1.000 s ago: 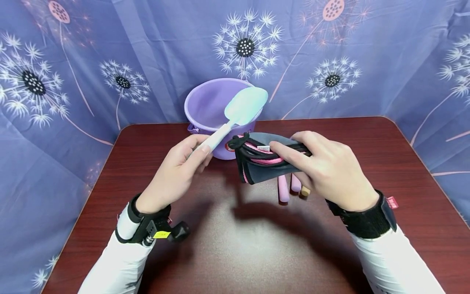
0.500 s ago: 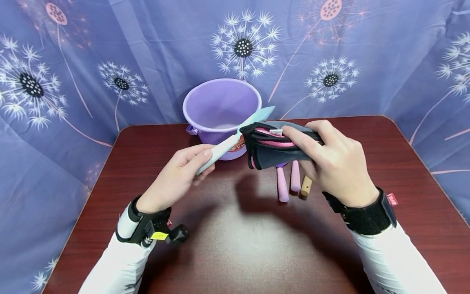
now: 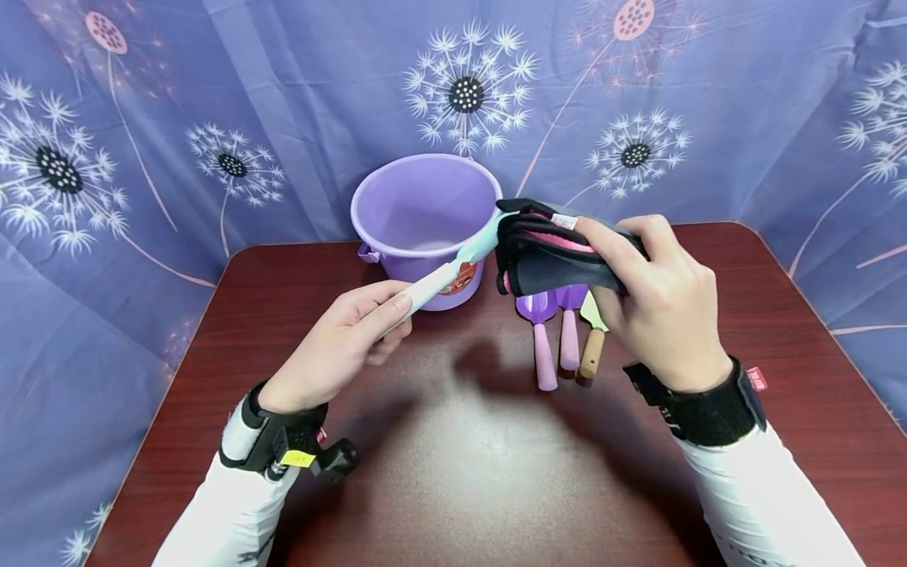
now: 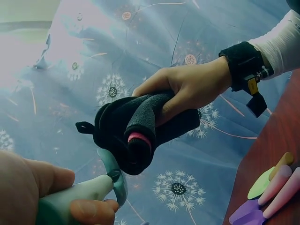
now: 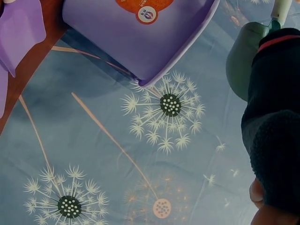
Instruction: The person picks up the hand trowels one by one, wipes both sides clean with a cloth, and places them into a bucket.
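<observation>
My left hand [image 3: 347, 339] grips the white handle of a toy hand trowel with a pale teal blade [image 3: 480, 239]. The handle slants up to the right, and the far part of the blade is hidden behind a folded dark grey cloth bundle [image 3: 560, 256] with black edging, pink trim and a white tag. Thumb and fingers of my right hand [image 3: 655, 299] pinch that bundle from its right side, above the table. In the left wrist view the bundle [image 4: 124, 126] overlaps the trowel blade [image 4: 112, 171], and a small black loop sticks out at its end.
A purple bucket [image 3: 407, 250] stands at the back of the dark red table [image 3: 283, 299]. Right of it lie two purple scoops with pink handles [image 3: 544, 358] and a light green tool with a wooden handle [image 3: 592, 354]. A blue dandelion-print curtain [image 3: 319, 118] hangs behind.
My right hand has raised the cloth bundle up and right, uncovering more of the tools on the table. The trowel has turned and dropped, so its blade now passes behind the bundle.
</observation>
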A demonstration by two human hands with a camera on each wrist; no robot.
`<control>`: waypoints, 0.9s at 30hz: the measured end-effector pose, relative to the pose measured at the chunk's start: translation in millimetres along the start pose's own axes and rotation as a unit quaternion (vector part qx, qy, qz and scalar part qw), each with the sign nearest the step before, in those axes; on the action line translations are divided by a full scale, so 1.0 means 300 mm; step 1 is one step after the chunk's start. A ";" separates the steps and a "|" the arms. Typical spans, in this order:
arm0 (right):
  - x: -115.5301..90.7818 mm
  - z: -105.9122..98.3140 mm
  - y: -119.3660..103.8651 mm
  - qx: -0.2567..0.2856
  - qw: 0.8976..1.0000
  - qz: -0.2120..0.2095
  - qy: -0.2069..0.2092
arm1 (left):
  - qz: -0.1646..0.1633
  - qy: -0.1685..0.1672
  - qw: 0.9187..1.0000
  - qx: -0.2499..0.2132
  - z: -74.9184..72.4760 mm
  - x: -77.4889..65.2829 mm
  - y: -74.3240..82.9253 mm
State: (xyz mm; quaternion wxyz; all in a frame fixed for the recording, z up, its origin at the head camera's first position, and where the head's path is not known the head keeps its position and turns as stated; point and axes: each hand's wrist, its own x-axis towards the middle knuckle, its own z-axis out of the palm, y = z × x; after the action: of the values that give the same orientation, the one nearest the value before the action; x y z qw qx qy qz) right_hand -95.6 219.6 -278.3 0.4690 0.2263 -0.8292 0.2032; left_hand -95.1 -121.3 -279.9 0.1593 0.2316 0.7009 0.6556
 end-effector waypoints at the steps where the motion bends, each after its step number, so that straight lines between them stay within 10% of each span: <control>1: 0.000 0.001 0.003 -0.002 1.000 0.003 0.003 | -0.001 -0.001 1.000 -0.005 0.000 0.000 -0.001; 27: -0.019 0.017 0.033 -0.007 0.999 0.028 -0.035 | -0.028 -0.023 0.995 -0.090 0.006 0.010 -0.029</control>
State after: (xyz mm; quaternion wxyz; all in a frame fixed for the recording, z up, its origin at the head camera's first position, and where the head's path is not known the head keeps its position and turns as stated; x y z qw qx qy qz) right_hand -102.1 225.7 -286.8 0.4351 0.2071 -0.8525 0.2027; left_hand -97.8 -118.3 -288.5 0.2146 0.2116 0.6412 0.7058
